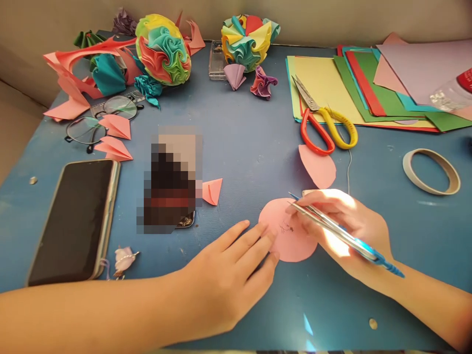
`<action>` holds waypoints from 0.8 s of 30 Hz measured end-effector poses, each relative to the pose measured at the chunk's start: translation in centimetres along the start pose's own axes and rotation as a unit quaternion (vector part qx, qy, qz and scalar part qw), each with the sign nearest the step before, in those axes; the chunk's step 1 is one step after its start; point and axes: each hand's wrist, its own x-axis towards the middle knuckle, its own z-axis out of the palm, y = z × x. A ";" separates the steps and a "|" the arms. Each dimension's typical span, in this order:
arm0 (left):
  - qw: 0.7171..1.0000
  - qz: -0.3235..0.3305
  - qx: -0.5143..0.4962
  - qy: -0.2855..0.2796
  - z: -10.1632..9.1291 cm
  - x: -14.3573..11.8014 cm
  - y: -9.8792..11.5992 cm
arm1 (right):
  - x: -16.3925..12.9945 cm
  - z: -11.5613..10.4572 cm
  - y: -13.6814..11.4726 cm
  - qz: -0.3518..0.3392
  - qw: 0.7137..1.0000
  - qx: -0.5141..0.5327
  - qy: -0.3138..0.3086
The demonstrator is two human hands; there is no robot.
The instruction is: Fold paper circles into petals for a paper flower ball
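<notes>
A round piece of pink paper (291,248) lies flat on the blue table, with small dark marks near its middle. My left hand (232,270) is open, its fingers spread and their tips resting on the circle's left edge. In my right hand (346,226) is a blue and silver drawing compass (341,233), tilted with its two legs pointing left over the paper. The fingertips of that hand come down at the circle's upper right. Just beyond it, a second pink paper piece (320,167), curled at one side, lies by the scissors (317,115) with red and yellow handles.
Coloured paper sheets (320,73) are stacked at back right, near a roll of tape (431,172). On the left lie a phone (73,221), eyeglasses (86,129) and folded pink pieces (115,127). Paper balls (164,49) stand along the wall. A blurred-out object (169,187) sits mid-left.
</notes>
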 end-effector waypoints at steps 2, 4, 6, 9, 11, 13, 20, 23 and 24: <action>1.000 0.008 0.002 0.000 0.0 0.0 0.0 | 0.2 -0.1 -0.1 -0.010 1.000 0.028 -0.007; 1.000 0.009 0.005 -0.002 -0.1 0.1 -0.1 | 0.2 -0.2 -0.4 -0.017 0.999 0.033 0.009; 1.000 0.009 0.005 -0.003 -0.1 0.1 -0.1 | 0.1 -0.2 -0.6 -0.019 0.999 0.023 0.032; 1.000 0.010 0.004 -0.002 -0.1 0.2 -0.1 | 0.1 -0.2 -0.8 -0.011 0.998 0.005 0.064; 1.000 0.010 0.007 -0.003 -0.1 0.2 -0.1 | 0.2 -0.1 -1.0 -0.009 0.998 0.001 0.068; 1.000 0.009 0.009 -0.007 -0.1 0.2 -0.1 | 0.4 -0.1 -1.1 -0.015 0.999 -0.002 0.039; 1.000 0.010 0.010 -0.014 -0.3 0.1 -0.2 | 0.7 -0.6 -0.4 -0.065 0.998 -0.022 0.016; 1.000 0.014 0.007 -0.006 -0.3 0.2 -0.2 | 0.6 -0.9 0.2 -0.078 0.996 0.014 0.029; 1.000 0.013 0.005 -0.003 -0.3 0.2 -0.1 | 0.6 -0.9 0.3 -0.073 0.996 0.030 0.028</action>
